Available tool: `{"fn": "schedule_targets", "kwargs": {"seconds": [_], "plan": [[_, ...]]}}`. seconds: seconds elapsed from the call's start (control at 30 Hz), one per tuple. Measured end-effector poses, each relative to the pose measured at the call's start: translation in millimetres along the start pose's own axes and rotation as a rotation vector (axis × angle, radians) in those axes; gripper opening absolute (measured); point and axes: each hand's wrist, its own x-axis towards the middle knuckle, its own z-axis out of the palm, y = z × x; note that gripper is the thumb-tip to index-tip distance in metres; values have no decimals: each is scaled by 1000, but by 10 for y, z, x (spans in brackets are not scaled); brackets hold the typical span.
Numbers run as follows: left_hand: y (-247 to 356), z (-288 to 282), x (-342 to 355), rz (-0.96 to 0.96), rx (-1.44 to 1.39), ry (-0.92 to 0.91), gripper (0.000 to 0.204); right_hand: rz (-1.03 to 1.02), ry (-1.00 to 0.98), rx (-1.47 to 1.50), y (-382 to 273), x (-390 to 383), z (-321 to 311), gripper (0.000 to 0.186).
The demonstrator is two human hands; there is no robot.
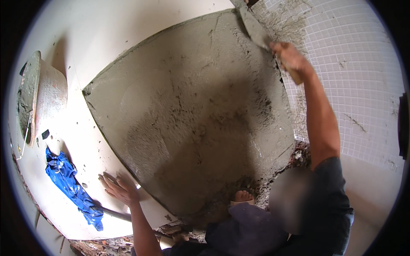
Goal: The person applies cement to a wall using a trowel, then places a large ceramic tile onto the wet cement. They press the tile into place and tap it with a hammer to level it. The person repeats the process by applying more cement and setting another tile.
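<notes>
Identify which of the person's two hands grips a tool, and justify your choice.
The right hand: it is closed on a trowel, near the white tiles, whereas the left hand, open over the white surface, shows no tool.

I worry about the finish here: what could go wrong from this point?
The trowel in the right hand is close to the tiles and might smear or scratch them. The foot by the lower edge of the mortar could mark it, since it looks soft.
</notes>
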Motion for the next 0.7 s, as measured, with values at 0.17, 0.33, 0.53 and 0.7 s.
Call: {"fn": "schedule_targets", "kwargs": {"seconds": [0.17,0.33,0.53,0.7], "plan": [[-1,18,11,9,10,31,62,126,-135,-158,-179,542,-137,42],[-7,28,13,54,0,50,64,-142,-125,-327,-292,393,185,41],[-11,26,16,46,8,42,63,-264,-498,-559,10,-203,380,43],[-10,14,8,47,0,43,63,-140,-324,-369,321,-207,103,42]]}}
